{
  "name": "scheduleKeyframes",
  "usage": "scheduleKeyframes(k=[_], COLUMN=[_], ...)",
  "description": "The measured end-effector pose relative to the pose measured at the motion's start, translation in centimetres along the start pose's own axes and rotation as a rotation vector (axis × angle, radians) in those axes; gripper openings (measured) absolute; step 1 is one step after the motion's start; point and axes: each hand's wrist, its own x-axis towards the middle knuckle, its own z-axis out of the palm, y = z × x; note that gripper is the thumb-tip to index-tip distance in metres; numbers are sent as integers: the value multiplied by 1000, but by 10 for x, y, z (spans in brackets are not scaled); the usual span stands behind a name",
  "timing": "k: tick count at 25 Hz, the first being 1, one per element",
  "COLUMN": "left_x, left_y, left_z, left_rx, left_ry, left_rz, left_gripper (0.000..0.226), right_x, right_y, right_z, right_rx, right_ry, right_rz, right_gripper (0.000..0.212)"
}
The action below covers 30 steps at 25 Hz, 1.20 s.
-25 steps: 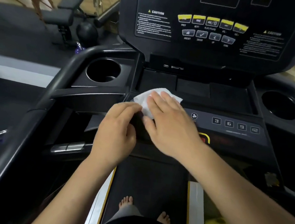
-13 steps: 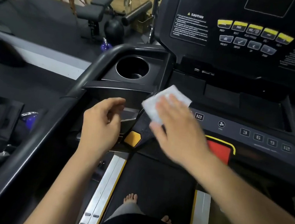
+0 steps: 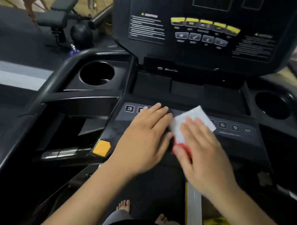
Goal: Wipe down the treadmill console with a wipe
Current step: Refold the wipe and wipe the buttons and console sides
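We find the right hand (image 3: 202, 151) flat, palm down, fingers extended, pressing the white wipe (image 3: 190, 124) onto the treadmill console (image 3: 233, 138); no pinch, the wipe is pinned under the palm and fingers. The left hand (image 3: 146, 140) lies open and flat just beside it, fingertips over the numbered keys, holding nothing. Since half a second ago the wipe has travelled from the console's left edge toward its centre, over the red button (image 3: 182, 149), and the left hand has come down onto the panel. The wipe's long axis runs diagonally, its free corner pointing up and right.
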Motion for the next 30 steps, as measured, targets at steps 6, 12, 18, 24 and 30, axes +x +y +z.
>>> scheduleKeyframes(k=[6, 12, 18, 24, 30], left_x=[14, 12, 14, 23, 42], left_y=[29, 31, 35, 50, 80], left_z=[31, 36, 29, 38, 56], left_rx=[231, 303, 327, 289, 215], left_ry=[-231, -258, -248, -191, -216], left_rz=[101, 80, 78, 137, 301], left_gripper=[70, 75, 71, 63, 57], right_x=[3, -63, -14, -66, -50], right_y=[65, 28, 51, 63, 66], right_z=[-23, -1, -13, -10, -9], right_rx=[-10, 8, -30, -33, -1], right_ry=[81, -26, 45, 36, 38], right_rz=[301, 224, 426, 467, 426], right_gripper=[64, 68, 68, 70, 67])
